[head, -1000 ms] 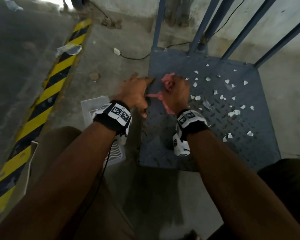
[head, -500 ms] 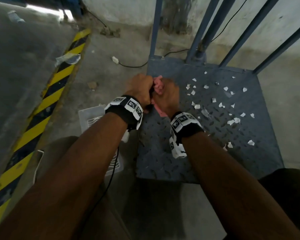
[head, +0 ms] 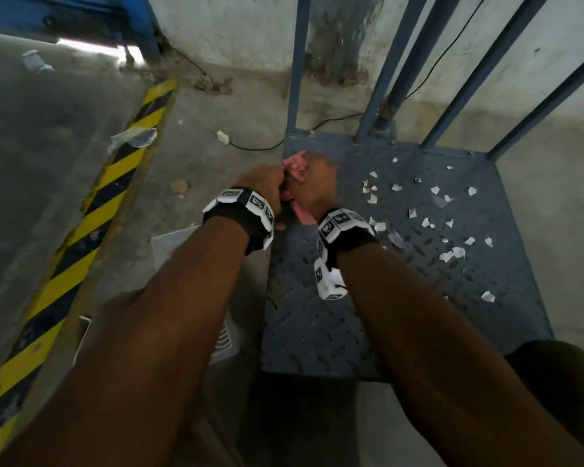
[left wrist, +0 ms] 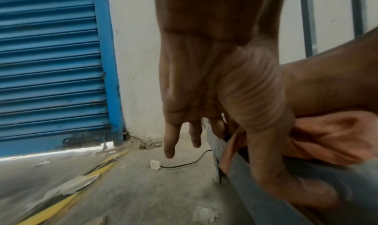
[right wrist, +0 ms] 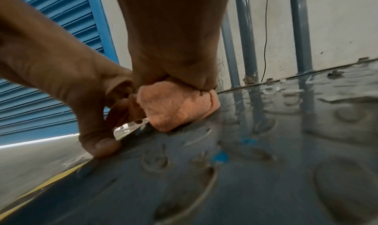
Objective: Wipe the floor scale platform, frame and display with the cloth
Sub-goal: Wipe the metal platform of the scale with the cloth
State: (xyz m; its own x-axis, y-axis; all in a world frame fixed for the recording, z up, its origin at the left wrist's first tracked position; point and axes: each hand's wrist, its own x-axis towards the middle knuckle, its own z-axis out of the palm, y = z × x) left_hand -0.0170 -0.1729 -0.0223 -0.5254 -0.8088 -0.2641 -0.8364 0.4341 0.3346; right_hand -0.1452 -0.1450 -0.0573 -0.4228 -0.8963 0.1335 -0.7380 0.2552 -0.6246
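The grey-blue checker-plate scale platform (head: 317,315) lies on the floor, with its frame posts (head: 299,62) rising at the back. My right hand (head: 317,187) (right wrist: 174,63) grips a bunched pink cloth (head: 295,168) (right wrist: 178,105) and presses it down on the platform near its back left corner. My left hand (head: 262,185) (left wrist: 214,99) straddles the platform's left edge beside it. Its thumb lies on top, its fingers reach down the outer side, and a tail of the cloth (left wrist: 327,136) is caught under it. Several white paper scraps (head: 429,224) lie on the platform's right half. No display is in view.
A white slotted plastic tray (head: 182,244) lies on the concrete left of the platform. A black cable with a white plug (head: 221,136) runs past the back left corner. A yellow-and-black floor stripe (head: 91,214) runs at the left, and a blue roller shutter (left wrist: 51,67) stands behind.
Both hands have slid forward together along the platform's left edge toward the back corner post, the cloth going with them. My left hand's spread fingers have closed up against the right hand.
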